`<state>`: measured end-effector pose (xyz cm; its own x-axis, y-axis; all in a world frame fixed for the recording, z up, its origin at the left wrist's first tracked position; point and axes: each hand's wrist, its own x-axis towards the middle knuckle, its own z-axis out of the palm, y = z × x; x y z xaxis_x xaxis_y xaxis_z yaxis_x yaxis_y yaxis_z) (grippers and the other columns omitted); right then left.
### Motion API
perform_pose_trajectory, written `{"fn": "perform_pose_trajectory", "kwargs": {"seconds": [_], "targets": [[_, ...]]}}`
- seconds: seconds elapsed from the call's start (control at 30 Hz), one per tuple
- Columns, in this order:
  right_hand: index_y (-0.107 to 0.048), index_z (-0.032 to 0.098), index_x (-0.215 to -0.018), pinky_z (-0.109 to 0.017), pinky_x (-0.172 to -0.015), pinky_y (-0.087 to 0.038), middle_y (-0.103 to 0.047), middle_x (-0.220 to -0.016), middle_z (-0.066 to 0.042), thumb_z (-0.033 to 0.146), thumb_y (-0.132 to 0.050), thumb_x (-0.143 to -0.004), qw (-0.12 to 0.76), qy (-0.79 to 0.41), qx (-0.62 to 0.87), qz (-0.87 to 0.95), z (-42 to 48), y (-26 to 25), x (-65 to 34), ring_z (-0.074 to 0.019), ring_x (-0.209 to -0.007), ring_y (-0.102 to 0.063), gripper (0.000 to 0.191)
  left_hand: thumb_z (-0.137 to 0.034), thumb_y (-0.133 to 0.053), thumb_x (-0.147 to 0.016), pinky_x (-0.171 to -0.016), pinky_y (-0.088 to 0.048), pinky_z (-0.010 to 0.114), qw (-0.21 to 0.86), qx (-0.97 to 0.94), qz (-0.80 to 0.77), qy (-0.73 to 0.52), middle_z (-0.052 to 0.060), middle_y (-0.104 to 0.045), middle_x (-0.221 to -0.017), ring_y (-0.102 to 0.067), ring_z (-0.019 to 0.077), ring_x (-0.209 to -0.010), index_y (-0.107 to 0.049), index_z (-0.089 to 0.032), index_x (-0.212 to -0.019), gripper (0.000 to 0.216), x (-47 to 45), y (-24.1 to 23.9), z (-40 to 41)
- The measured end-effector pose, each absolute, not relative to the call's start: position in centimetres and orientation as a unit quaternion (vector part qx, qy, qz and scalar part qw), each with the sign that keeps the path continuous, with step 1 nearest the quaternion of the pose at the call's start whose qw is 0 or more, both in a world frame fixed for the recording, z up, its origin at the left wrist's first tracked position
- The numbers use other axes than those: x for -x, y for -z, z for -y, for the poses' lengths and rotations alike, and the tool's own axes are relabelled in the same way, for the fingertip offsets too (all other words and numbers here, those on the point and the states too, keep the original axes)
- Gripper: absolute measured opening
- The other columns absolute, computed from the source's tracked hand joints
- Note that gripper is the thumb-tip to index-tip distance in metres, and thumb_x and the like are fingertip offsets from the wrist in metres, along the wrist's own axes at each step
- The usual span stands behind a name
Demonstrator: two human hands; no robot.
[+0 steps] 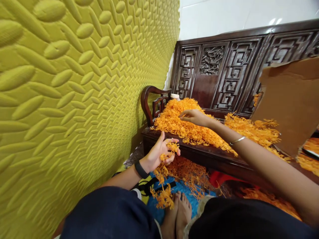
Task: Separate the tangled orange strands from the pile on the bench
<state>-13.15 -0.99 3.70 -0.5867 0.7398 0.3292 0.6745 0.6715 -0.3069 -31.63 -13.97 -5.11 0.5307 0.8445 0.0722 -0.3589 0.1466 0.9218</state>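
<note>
My left hand point(163, 151) is palm up, wearing a dark wristband, in front of the bench edge. Its fingers curl around a few branching orange plastic sprigs point(172, 146), and more orange sprigs point(163, 196) dangle in a string below it. My right hand point(194, 117), with a silver bangle on its arm, is over the big heap of orange sprigs point(174, 114) on the dark wooden bench. Its fingers are stretched out to the left, slightly bent, and I see nothing held in them. Whether the fingertips touch the heap is unclear.
A carved wooden backrest point(211, 76) rises behind the heap. A cardboard sheet point(289, 103) stands at right, and a textured yellow mat point(99, 83) stands close on the left. A white-lidded jar point(174, 96) is behind the heap. More sprigs point(186, 169) lie below the bench, near my feet.
</note>
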Motion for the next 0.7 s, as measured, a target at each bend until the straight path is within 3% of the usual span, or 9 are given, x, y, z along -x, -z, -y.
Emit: {"fn": "perform_pose_trajectory", "kwargs": {"seconds": [0.1,0.17,0.3,0.37,0.43,0.57,0.7], "targets": [[-0.062,0.014,-0.067,-0.024,-0.059,-0.041,-0.061,-0.064,-0.003,0.051,-0.037,-0.089,0.171,-0.149,0.285,0.931,6.0,-4.7,15.7,-0.0102,-0.059,-0.054,0.05,-0.078,-0.011,-0.075,-0.042,-0.019,0.023,0.728,-0.519,-0.224,-0.388,0.007,-0.062,-0.074,-0.04,0.0082,-0.038,-0.041,-0.015,-0.12,0.083,31.7,4.9,14.2],[-0.058,0.014,-0.06,-0.023,-0.051,-0.034,-0.055,-0.055,-0.001,0.056,-0.041,-0.087,0.115,-0.119,0.276,0.947,8.6,-4.9,16.8,-0.0078,-0.05,-0.045,0.052,-0.079,-0.008,-0.073,-0.042,-0.019,0.023,0.729,-0.533,-0.218,-0.369,0.007,-0.063,-0.075,-0.04,0.0085,-0.039,-0.039,-0.016,-0.124,0.086,31.7,4.8,14.4],[-0.06,0.014,-0.066,-0.022,-0.049,-0.028,-0.057,-0.06,-0.001,0.041,-0.066,-0.074,0.03,-0.045,0.291,0.955,11.0,-3.9,17.4,-0.008,-0.051,-0.044,0.028,-0.08,-0.007,-0.072,-0.042,-0.016,0.024,0.723,-0.562,-0.213,-0.341,0.005,-0.061,-0.073,-0.038,0.0077,-0.038,-0.043,-0.017,-0.119,0.087,31.7,4.8,14.6],[-0.059,0.014,-0.067,-0.022,-0.05,-0.03,-0.058,-0.063,-0.001,0.027,-0.065,-0.074,0.025,-0.085,0.274,0.958,11.8,-3.1,17.1,-0.0084,-0.053,-0.046,0.016,-0.08,-0.009,-0.073,-0.041,-0.016,0.024,0.715,-0.578,-0.213,-0.331,0.005,-0.06,-0.07,-0.037,0.0073,-0.037,-0.047,-0.016,-0.113,0.084,31.8,4.9,14.6],[-0.057,0.014,-0.068,-0.021,-0.051,-0.033,-0.058,-0.067,-0.001,0.019,-0.056,-0.079,0.059,-0.178,0.244,0.951,12.6,-2.3,16.7,-0.0081,-0.053,-0.048,0.012,-0.077,-0.016,-0.076,-0.041,-0.016,0.024,0.702,-0.6,-0.213,-0.319,0.004,-0.059,-0.068,-0.036,0.0064,-0.037,-0.052,-0.015,-0.104,0.077,31.9,5.0,14.7],[-0.052,0.015,-0.072,-0.021,-0.056,-0.037,-0.053,-0.069,0.0,0.023,-0.053,-0.082,0.248,-0.388,0.236,0.856,14.2,-0.8,15.4,-0.0095,-0.061,-0.049,0.013,-0.07,-0.041,-0.077,-0.039,-0.011,0.023,0.682,-0.634,-0.221,-0.29,0.002,-0.055,-0.06,-0.028,0.0027,-0.035,-0.056,-0.012,-0.087,0.06,32.5,4.5,15.3],[-0.052,0.016,-0.072,-0.023,-0.058,-0.038,-0.049,-0.067,0.002,0.029,-0.063,-0.076,0.309,-0.624,0.225,0.682,14.3,0.8,14.1,-0.0092,-0.059,-0.046,0.018,-0.053,-0.054,-0.081,-0.038,-0.008,0.021,0.671,-0.648,-0.233,-0.275,-0.004,-0.048,-0.051,-0.021,0.0012,-0.035,-0.061,-0.01,-0.097,0.046,32.8,4.0,15.5]]}}
